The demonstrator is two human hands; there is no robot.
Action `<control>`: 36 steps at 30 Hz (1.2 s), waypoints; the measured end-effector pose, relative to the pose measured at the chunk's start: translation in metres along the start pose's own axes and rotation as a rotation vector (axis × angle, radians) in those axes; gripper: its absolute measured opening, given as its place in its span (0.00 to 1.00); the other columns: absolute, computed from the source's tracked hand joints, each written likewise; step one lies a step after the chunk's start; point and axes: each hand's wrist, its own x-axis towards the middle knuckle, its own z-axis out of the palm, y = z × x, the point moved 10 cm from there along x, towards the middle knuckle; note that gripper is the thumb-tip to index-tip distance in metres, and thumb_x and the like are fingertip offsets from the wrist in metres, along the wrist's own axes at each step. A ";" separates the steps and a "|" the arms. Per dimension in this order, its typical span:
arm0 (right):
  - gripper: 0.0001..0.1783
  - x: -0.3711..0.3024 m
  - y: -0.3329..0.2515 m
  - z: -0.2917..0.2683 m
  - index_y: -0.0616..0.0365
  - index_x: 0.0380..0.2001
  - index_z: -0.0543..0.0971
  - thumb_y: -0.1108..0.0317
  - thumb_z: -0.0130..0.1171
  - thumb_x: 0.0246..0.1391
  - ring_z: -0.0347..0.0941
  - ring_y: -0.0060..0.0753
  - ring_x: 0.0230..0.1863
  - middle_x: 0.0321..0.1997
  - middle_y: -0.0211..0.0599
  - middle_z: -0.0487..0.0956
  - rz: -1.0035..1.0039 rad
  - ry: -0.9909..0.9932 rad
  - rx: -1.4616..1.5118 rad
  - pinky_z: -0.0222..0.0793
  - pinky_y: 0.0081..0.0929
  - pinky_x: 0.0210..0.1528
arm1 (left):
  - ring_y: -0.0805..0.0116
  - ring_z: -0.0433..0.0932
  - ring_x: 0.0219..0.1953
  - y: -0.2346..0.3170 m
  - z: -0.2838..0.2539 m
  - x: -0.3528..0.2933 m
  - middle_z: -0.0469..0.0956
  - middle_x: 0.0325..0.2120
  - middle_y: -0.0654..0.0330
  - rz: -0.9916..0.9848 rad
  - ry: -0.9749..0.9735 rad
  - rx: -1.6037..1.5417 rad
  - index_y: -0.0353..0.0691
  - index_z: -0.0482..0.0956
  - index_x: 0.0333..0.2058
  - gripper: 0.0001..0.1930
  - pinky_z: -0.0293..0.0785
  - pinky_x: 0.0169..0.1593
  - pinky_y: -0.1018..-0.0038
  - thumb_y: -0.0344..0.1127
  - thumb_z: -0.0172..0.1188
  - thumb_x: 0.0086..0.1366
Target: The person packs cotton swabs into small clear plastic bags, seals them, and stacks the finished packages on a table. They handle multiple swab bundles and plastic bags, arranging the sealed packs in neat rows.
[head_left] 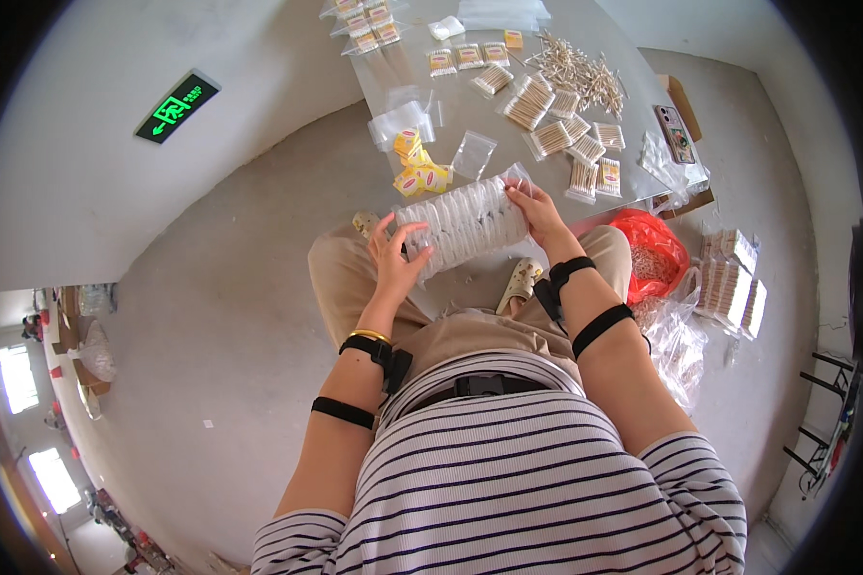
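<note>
Above my lap, at the table's near edge, I hold a clear plastic pack (465, 225) with a row of ribbed, see-through pieces inside; their exact kind I cannot make out. My left hand (395, 254) grips its left end, the fingers over the top. At the other end, my right hand (539, 216) pinches the upper right corner. Just beyond the pack lie yellow and white printed cards (420, 172) in a loose pile, and beside them a small clear bag (474, 154). Bagged bundles of cotton swabs (549, 139) lie farther right.
The grey table (384, 86) also bears a heap of loose cotton swabs (580, 72), a phone (676, 134) near its right edge and clear sleeves (403, 115). On the floor at right are a red plastic bag (652, 251) of swabs and stacked swab packs (729, 287).
</note>
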 end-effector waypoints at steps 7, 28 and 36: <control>0.12 0.000 0.000 0.001 0.58 0.50 0.82 0.70 0.62 0.65 0.78 0.23 0.43 0.42 0.26 0.82 -0.013 -0.007 0.002 0.76 0.25 0.49 | 0.43 0.42 0.75 0.019 0.001 0.008 0.55 0.68 0.61 0.023 0.021 0.138 0.63 0.81 0.48 0.25 0.28 0.71 0.31 0.46 0.77 0.50; 0.12 -0.005 0.000 0.004 0.56 0.50 0.82 0.68 0.62 0.65 0.78 0.24 0.43 0.43 0.27 0.82 0.015 0.004 0.013 0.76 0.27 0.49 | 0.43 0.46 0.74 0.070 0.013 0.014 0.60 0.66 0.62 0.176 0.005 0.406 0.60 0.79 0.49 0.27 0.30 0.73 0.33 0.48 0.76 0.50; 0.12 -0.004 -0.001 0.008 0.58 0.50 0.82 0.69 0.62 0.64 0.79 0.25 0.43 0.43 0.29 0.83 0.003 -0.031 0.047 0.78 0.28 0.48 | 0.44 0.46 0.74 0.078 0.026 0.019 0.59 0.66 0.62 0.199 -0.011 0.402 0.60 0.78 0.49 0.27 0.31 0.73 0.34 0.48 0.76 0.49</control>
